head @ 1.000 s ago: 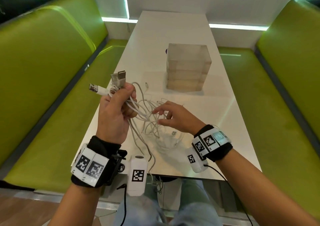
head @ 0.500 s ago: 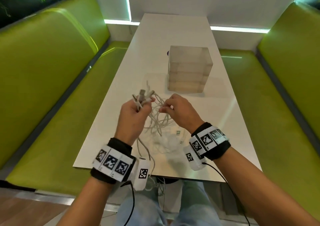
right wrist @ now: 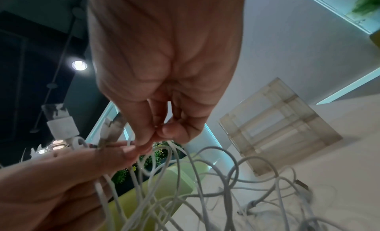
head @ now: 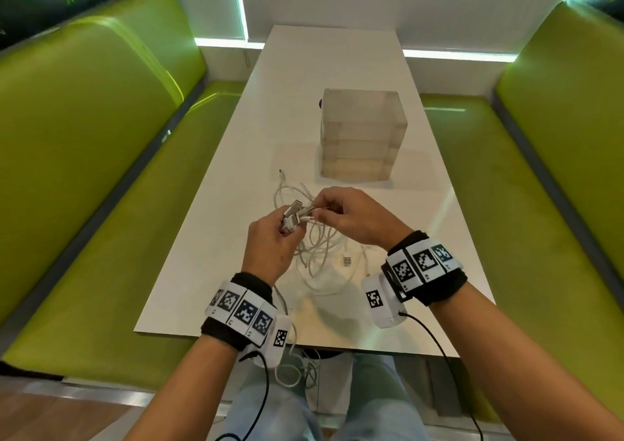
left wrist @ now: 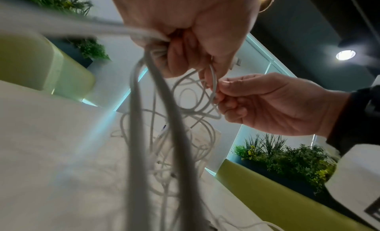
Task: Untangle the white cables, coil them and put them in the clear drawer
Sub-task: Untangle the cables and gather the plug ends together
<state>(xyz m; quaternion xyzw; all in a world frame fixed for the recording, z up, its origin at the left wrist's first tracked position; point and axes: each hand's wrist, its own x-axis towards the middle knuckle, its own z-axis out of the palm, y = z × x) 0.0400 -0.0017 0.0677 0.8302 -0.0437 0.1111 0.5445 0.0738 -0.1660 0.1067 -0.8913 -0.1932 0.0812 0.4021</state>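
A tangle of white cables (head: 315, 251) hangs from both hands down to the white table (head: 209, 255). My left hand (head: 270, 241) grips a bunch of cable ends, with USB plugs (head: 293, 212) sticking out above the fist. My right hand (head: 351, 216) pinches one thin cable end (right wrist: 170, 145) right beside those plugs. Loops (left wrist: 197, 107) dangle below the fingers in the left wrist view. One loose USB plug (head: 346, 260) lies on the table. The clear drawer unit (head: 363, 137) stands beyond the hands, its drawers pushed in.
Green bench seats (head: 101, 204) run along both sides of the table. Some cable (head: 290, 369) hangs over the table's near edge toward my lap. A wall closes the far end of the table.
My left hand came down and toward the middle with the plug ends. My right hand rose from the tangle to meet it and now pinches a cable end there.
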